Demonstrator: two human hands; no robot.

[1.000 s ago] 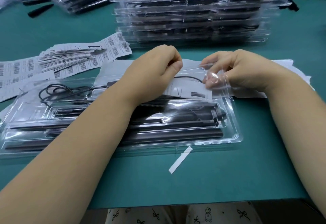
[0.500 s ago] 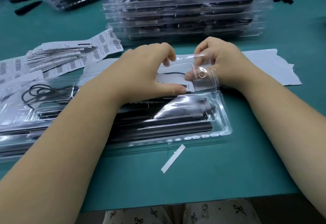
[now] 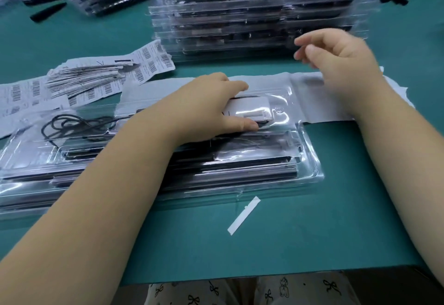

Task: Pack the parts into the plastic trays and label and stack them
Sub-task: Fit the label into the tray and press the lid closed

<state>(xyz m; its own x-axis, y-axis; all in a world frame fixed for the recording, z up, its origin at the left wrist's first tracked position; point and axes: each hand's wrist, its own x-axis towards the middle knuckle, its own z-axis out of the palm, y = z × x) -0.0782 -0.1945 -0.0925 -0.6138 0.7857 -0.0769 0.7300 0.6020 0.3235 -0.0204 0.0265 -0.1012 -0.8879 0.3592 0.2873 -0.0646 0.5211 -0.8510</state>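
Clear plastic tray (image 3: pixel 276 160), glossy and filled with long black parts (image 3: pixel 240 172), lies on the green table (image 3: pixel 312 232). Its white label (image 3: pixel 249 110) is pressed flat by the left hand (image 3: pixel 206 112). Nothing is held by the raised, loosely curled right hand (image 3: pixel 336 57).

We saw a teal green table mat (image 3: pixel 312 227), clear plastic tray (image 3: pixel 310 167) with black rods (image 3: pixel 228 172), white barcode-striped paper labels (image 3: pixel 149 60).
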